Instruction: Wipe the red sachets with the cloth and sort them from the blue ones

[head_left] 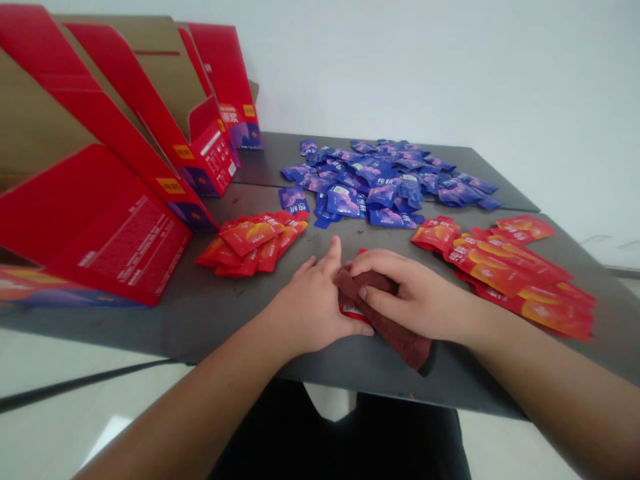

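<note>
While the right hand [415,293] was closed around a dark reddish-brown cloth [404,340], its thumb and fingers clamped on the bunched upper part, the cloth's loose end trailed toward the near edge of the table [235,320]. Beneath the cloth lay a red packet [351,310], mostly covered, near the middle of that same edge; a strip of its surface with a pale label showed between the two hands. The left hand [315,303] lay just beside it, thumb along the packet's near side and index finger pointing toward the far edge. Its thumb and fingers stood apart, but I could not tell whether they gripped the packet or only steadied it.

Left of the hands, a pile of orange-red packets [255,243] lay overlapping, close to the cartons. A larger orange-red heap [525,277] stretched along the right edge, its nearest end toward the near right corner. Beyond the hands, many blue-purple packets [370,177] were scattered in a broad heap toward the far edge, stopping short of the far right corner.

Along the left edge stood large red cartons [125,247], flaps raised and bare brown cardboard showing inside. A pale wall [400,67] rose behind the far edge.
</note>
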`<state>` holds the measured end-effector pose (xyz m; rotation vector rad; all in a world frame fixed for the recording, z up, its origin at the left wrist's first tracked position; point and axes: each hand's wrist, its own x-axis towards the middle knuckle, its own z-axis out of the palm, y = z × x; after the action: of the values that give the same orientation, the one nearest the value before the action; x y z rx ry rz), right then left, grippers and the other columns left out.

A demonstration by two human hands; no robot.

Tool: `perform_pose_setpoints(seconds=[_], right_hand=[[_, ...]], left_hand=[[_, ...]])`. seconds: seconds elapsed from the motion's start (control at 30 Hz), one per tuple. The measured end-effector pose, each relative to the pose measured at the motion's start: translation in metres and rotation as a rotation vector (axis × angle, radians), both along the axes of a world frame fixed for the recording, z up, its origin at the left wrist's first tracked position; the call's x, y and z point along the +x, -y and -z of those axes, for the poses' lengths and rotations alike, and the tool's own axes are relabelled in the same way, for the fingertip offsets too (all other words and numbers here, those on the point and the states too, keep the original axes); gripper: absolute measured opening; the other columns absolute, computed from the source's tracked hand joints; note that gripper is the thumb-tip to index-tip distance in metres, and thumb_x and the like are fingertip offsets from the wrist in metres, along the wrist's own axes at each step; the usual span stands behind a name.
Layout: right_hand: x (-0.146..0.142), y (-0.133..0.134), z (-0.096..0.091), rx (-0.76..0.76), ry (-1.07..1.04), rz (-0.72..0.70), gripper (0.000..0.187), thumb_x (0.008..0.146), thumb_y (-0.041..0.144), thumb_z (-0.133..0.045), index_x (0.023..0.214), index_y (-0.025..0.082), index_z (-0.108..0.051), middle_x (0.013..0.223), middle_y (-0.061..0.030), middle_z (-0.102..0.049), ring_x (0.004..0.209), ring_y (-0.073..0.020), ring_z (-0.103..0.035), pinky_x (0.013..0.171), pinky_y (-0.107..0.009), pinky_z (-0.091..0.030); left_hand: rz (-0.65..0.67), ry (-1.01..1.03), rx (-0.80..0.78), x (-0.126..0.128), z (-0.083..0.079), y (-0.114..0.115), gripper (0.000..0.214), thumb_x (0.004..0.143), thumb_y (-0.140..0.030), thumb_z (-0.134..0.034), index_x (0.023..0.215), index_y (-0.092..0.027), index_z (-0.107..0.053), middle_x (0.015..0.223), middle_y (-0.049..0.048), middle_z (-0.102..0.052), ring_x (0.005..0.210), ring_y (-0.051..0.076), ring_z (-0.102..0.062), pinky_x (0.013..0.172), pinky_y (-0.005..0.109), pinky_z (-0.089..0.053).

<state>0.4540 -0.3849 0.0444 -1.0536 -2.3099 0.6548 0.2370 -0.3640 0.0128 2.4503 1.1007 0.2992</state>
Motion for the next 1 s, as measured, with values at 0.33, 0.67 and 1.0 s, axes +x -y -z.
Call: perform_pose_setpoints(seconds=[0.33, 0.67, 1.0], right_hand=[[-0.004, 0.005, -0.007, 0.124, 0.357, 0.004, 0.019, 0.103, 0.018, -0.057, 0.116, 0.024, -0.07, 0.127, -0.0062, -0.071, 0.119, -0.0251, -0.066, 0.108, -0.047, -0.051], [0.012, -0.018, 0.006, 0.168, 0.295, 0.278, 0.026, 0.095, 0.015, -0.058, 0.116, 0.023, -0.071, 0.12, -0.0102, -0.07, 0.109, -0.0272, -0.07, 0.1, -0.044, -0.056], [0.007, 0.003, -0.015, -0.276, 0.026, -0.171, 0.044, 0.084, 0.004, -0.062, 0.12, 0.028, -0.072, 0.125, 0.0005, -0.072, 0.113, -0.0174, -0.069, 0.102, -0.031, -0.054]], left_hand=[[-0.103, 0.062, -0.073, 0.0, 0.0, 0.002, 0.144, 0.073, -0.064, -0.088, 0.17, -0.003, -0.001, 0.161, 0.0262, -0.05, 0.154, 0.041, -0.042, 0.128, 0.056, -0.031], [-0.1, 0.088, -0.128, 0.003, -0.008, 0.003, 0.142, 0.072, -0.061, -0.09, 0.169, -0.002, -0.005, 0.158, 0.0216, -0.055, 0.155, 0.038, -0.041, 0.131, 0.052, -0.025], [0.0, 0.117, -0.097, -0.003, 0.005, -0.001, 0.14, 0.078, -0.061, -0.085, 0.17, -0.011, 0.008, 0.163, 0.0205, -0.049, 0.156, 0.036, -0.04, 0.131, 0.056, -0.02]])
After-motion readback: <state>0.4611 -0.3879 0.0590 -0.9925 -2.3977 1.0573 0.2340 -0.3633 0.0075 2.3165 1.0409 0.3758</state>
